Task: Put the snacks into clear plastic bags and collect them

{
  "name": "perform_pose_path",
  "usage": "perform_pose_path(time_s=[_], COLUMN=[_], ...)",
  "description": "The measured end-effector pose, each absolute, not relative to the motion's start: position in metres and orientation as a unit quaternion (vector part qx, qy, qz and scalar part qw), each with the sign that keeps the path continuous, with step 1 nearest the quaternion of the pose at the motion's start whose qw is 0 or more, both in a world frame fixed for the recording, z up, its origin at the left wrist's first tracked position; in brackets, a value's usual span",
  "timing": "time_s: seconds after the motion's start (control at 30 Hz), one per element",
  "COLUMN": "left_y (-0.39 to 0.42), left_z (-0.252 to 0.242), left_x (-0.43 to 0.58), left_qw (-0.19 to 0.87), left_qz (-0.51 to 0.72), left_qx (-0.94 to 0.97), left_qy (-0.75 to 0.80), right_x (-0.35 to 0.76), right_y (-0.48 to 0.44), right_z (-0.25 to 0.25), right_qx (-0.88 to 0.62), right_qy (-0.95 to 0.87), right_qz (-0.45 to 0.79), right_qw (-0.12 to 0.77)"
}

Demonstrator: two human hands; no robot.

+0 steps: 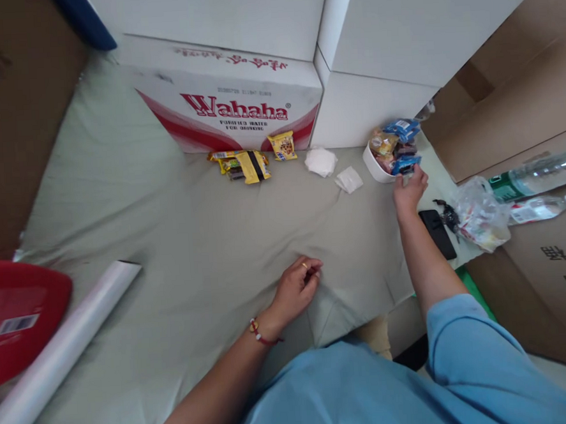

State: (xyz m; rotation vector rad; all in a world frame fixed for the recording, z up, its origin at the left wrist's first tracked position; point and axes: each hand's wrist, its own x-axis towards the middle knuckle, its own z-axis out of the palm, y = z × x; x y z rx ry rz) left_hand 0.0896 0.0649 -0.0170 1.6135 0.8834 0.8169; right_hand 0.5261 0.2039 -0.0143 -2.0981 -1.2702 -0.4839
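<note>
My right hand [410, 190] is at the near rim of a white bowl [377, 168], its fingers closed at the edge of a blue snack packet [406, 163]. The fingertips are partly hidden against the bowl. Another blue packet [401, 128] and a yellowish clear-wrapped snack [383, 143] lie in the same bowl. My left hand [297, 286] rests on the pale green cloth [185, 269], fingers loosely curled in, with nothing visible in them. Left of the bowl lie a folded white tissue [349, 180] and a rounded white wad [321, 162].
Yellow snack packets [254, 167] lie before a Wahaba-style water carton [238, 106] marked Wahaha. On the right are a black phone [436, 233], a plastic bag [483, 216] and bottles [544, 177]. A white roll [66, 353] and a red object [21, 317] occupy the left.
</note>
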Motion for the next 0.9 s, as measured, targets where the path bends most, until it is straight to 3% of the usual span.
perform_pose_path(time_s=[0.1, 0.23, 0.4, 0.5, 0.8, 0.9], left_y=[0.067, 0.069, 0.075, 0.081, 0.087, 0.089], left_z=[-0.020, -0.024, -0.024, -0.018, 0.005, 0.007], left_x=[0.089, 0.091, 0.091, 0.085, 0.065, 0.065], left_qw=[0.562, 0.620, 0.759, 0.812, 0.847, 0.837], left_qz=[0.350, 0.371, 0.386, 0.406, 0.403, 0.409], left_qx=[0.649, 0.586, 0.415, 0.306, 0.252, 0.256], left_qy=[0.375, 0.367, 0.320, 0.287, 0.236, 0.259], right_x=[0.523, 0.517, 0.494, 0.464, 0.381, 0.362], right_y=[0.204, 0.209, 0.199, 0.193, 0.230, 0.214], right_z=[-0.010, -0.003, 0.009, 0.010, 0.002, 0.010], right_qx=[-0.792, -0.788, -0.775, -0.748, -0.797, -0.781], right_qy=[-0.460, -0.508, -0.518, -0.584, -0.562, -0.564], right_qz=[-0.207, -0.157, -0.192, -0.143, 0.029, 0.050], right_qw=[0.343, 0.310, 0.308, 0.281, 0.219, 0.265])
